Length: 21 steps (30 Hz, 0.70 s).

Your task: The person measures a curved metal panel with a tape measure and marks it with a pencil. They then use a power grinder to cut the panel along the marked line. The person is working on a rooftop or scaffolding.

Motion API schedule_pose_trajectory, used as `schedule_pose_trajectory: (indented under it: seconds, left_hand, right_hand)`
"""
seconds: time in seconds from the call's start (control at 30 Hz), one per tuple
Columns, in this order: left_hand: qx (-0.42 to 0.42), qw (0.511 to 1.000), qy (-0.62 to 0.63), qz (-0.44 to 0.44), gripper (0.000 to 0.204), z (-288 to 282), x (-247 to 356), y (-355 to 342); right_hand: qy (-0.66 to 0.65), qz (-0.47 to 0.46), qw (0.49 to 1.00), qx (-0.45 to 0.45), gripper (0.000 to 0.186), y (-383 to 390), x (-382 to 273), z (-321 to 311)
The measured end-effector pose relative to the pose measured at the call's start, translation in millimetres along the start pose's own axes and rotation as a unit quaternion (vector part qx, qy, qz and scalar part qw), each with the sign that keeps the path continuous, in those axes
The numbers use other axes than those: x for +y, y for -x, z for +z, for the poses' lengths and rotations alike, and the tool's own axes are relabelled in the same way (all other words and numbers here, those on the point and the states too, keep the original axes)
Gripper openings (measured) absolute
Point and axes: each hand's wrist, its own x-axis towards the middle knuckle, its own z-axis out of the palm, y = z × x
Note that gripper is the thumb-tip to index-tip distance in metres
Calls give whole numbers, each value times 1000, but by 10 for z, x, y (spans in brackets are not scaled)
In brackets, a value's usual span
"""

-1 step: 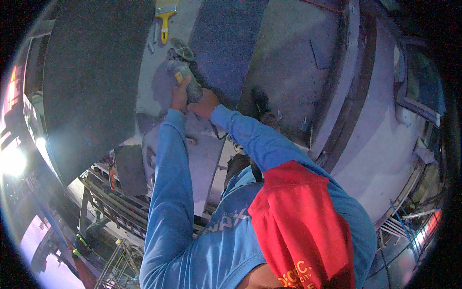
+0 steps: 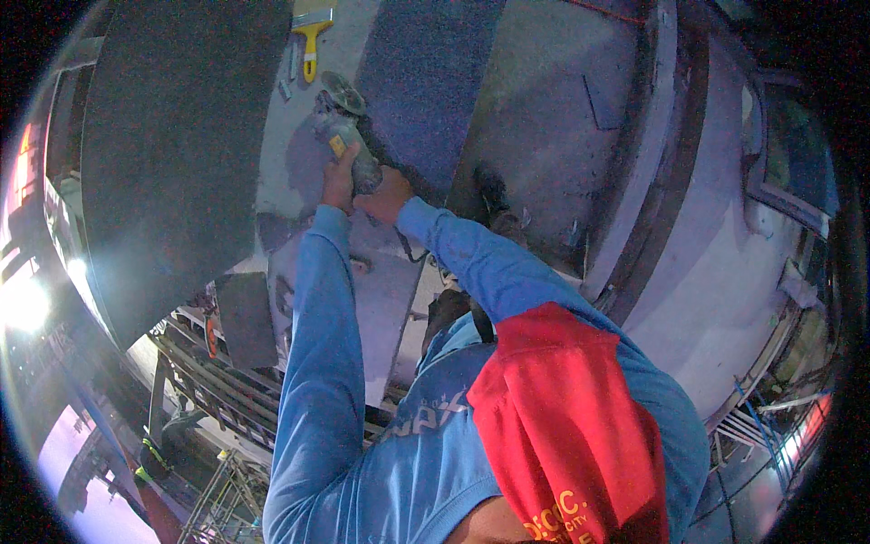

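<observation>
An angle grinder (image 2: 365,169) with a round disc (image 2: 342,93) at its far end is held in both hands over a pale surface. My left hand (image 2: 339,181) wraps the left side of its body, just behind a yellow label. Around the rear of the body, my right hand (image 2: 388,195) is closed. A dark cord (image 2: 410,247) runs from the back of the tool toward me. Beyond the disc lies a wide brush with a yellow handle (image 2: 311,56), beside a thin metal piece (image 2: 292,65). Whether the disc touches the surface I cannot tell.
A large dark panel (image 2: 177,172) covers the left side, and a dark blue strip (image 2: 426,82) runs right of the grinder. Further right stands a long raised ledge (image 2: 666,163). Scaffolding (image 2: 227,499) shows at the lower left, near a bright lamp (image 2: 25,304).
</observation>
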Motion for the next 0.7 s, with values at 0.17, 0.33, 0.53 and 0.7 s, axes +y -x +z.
schedule_pose_trajectory:
  seconds: [0.17,0.33,0.53,0.7]
  left_hand:
    - [51,997,-46,-30,65,48,36,-23]
    - [11,1000,-13,-18,68,91,54,-43]
    - [30,999,-13,-16,59,79,66,-88]
    - [17,999,-30,-10,64,91,78,-132]
  right_hand:
    - [40,8,996,85,66,-171,218,189]
    - [-5,9,999,37,66,-247,270,157]
    - [-16,-31,999,5,68,-160,48,-37]
    - [10,10,1000,2,68,-170,-32,-75]
